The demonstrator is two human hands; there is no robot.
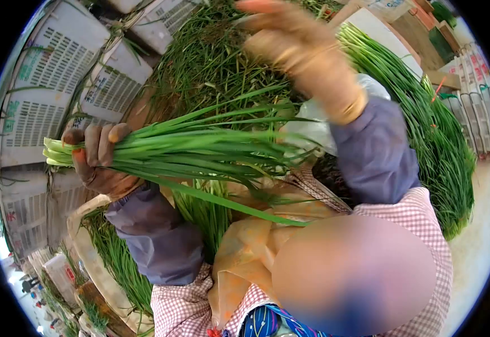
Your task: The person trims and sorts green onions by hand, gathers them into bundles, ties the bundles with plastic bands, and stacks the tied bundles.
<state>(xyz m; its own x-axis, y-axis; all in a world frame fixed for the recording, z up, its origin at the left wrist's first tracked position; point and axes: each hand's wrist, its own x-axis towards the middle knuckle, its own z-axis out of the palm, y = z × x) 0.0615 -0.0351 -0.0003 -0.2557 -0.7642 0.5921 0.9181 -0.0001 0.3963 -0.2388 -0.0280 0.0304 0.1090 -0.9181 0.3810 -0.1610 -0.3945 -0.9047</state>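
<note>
My left hand (96, 154), in a soiled brown glove, is wrapped round a bunch of garlic chives (200, 146) near its pale cut ends. The green leaves spread to the right across my front, and one long leaf droops toward my apron (250, 241). Up and to the right, my right hand (304, 53) is raised in a tan glove, blurred by motion. Its fingers look stretched out and apart, with nothing seen in them. Below that hand is a heap of loose green leaves and trimmings (217, 62).
White slatted crates (60, 67) stand along the left. A large pile of long chives (419, 123) lies at the right, by a stack of white boxes (472, 112). More chives (118, 258) lie beside my left arm. Clear plastic (312, 126) sits near my right forearm.
</note>
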